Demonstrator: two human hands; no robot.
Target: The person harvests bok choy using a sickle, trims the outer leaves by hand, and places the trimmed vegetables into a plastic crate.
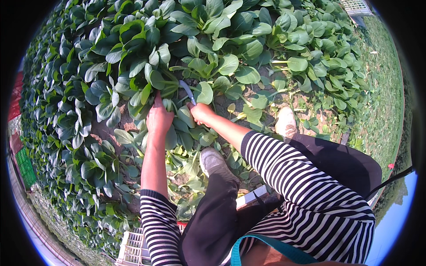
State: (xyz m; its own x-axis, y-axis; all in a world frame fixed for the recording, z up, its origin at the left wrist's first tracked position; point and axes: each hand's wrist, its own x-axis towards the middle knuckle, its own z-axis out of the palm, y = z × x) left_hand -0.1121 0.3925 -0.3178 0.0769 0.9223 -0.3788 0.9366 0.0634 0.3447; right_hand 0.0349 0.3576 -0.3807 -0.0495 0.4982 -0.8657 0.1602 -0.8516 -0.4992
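My left hand (pixel 159 116) reaches in at the lower side of a large leafy green plant, a bok choy by its look (pixel 139 63); its fingertips are partly hidden under the leaves. To its right, my right hand (pixel 199 112) is closed around the handle of a small sickle. The curved grey blade (pixel 186 89) points up and left, its tip beside the pale stalks at the base of the same plant. Loose green leaves (pixel 183 123) lie between and below the two hands.
More leafy plants (pixel 213 20) stand above and to the left. My shoes (pixel 213 161) rest on soil strewn with cut leaves. A white plastic crate (pixel 131 247) is at the bottom left of my legs, another (pixel 357 7) at the top right. A green crate (pixel 25 168) stands far left.
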